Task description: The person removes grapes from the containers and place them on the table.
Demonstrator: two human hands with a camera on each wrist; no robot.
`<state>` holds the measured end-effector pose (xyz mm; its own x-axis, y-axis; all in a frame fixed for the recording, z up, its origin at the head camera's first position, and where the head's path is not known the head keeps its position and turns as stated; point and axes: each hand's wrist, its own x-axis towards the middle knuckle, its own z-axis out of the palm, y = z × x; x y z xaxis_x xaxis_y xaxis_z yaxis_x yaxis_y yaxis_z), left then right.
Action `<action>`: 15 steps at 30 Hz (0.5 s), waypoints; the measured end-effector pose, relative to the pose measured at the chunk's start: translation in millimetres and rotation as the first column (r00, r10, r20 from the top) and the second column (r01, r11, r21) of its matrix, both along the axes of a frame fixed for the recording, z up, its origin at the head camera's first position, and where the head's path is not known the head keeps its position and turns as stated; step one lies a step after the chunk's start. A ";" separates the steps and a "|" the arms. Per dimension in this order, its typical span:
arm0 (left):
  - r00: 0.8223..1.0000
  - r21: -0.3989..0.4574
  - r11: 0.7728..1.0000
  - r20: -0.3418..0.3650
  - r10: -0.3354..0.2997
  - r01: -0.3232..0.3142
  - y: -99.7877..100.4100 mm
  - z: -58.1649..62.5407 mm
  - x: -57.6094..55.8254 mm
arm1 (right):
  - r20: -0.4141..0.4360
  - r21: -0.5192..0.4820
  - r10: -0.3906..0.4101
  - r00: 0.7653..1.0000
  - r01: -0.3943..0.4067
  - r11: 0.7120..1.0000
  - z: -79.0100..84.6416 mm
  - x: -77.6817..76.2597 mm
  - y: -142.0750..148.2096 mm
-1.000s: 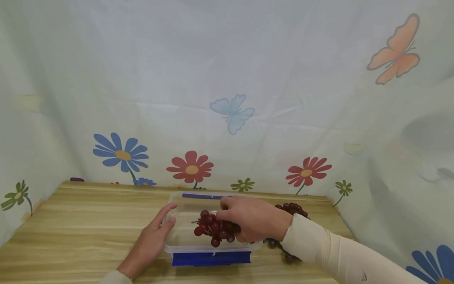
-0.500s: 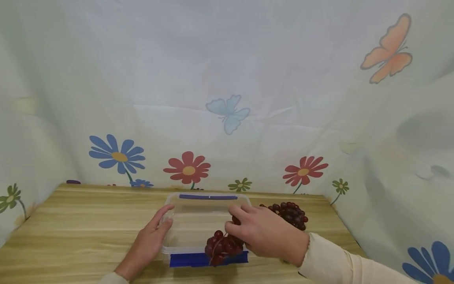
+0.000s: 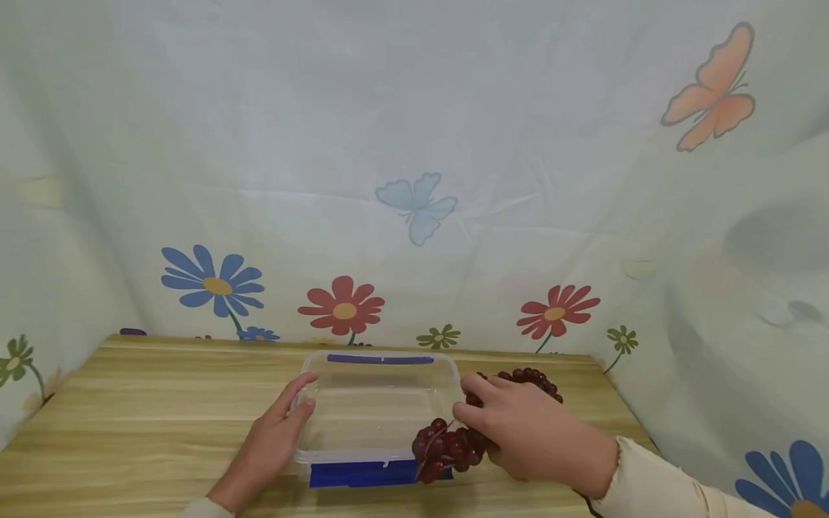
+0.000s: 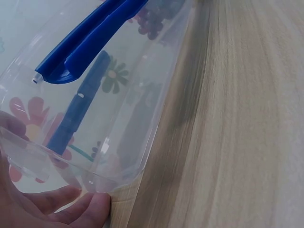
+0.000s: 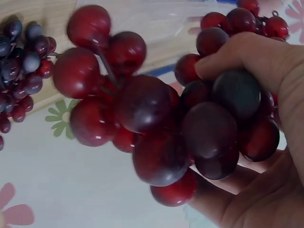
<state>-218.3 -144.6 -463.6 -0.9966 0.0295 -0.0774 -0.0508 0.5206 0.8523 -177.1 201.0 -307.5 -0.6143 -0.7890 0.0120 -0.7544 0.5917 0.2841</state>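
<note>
My right hand [image 3: 534, 432] grips a bunch of dark red grapes [image 3: 450, 450]. The bunch overlaps the front right corner of a clear plastic food container [image 3: 369, 414] in the head view. Up close in the right wrist view, thumb and fingers curl round the grapes [image 5: 152, 137]. My left hand [image 3: 272, 439] holds the container by its left wall, thumb at the rim and fingers low on the outside, as the left wrist view shows. A blue clip flap [image 3: 363, 475] hangs along the container's front, with another blue clip [image 3: 380, 359] at the back.
A second bunch of grapes [image 3: 534, 378], partly hidden behind my right hand, lies on the wood-grain table [image 3: 162, 403] right of the container. Behind the table hangs a pale cloth [image 3: 291, 129] printed with flowers and butterflies, which also closes both sides.
My right hand has carried the grapes rightward, from over the middle of the container to its front right corner. The left hand has kept its hold on the container.
</note>
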 end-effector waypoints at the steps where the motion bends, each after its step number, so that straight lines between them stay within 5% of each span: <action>1: 1.000 -0.002 1.000 0.000 0.000 0.000 0.2 0.4 -0.1 | 0.031 -0.017 -0.033 0.999 0.033 0.999 1.8 0.4 4.2; 8: 1.000 -0.014 1.000 0.009 -0.006 0.006 0.2 0.7 -0.6 | 0.240 -0.096 -0.231 0.943 0.260 0.961 4.6 -3.1 41.3; 15: 1.000 -0.017 1.000 0.019 -0.005 0.005 0.2 0.1 -0.9 | 0.270 -0.111 -0.335 0.903 0.375 0.920 -6.8 -5.2 72.3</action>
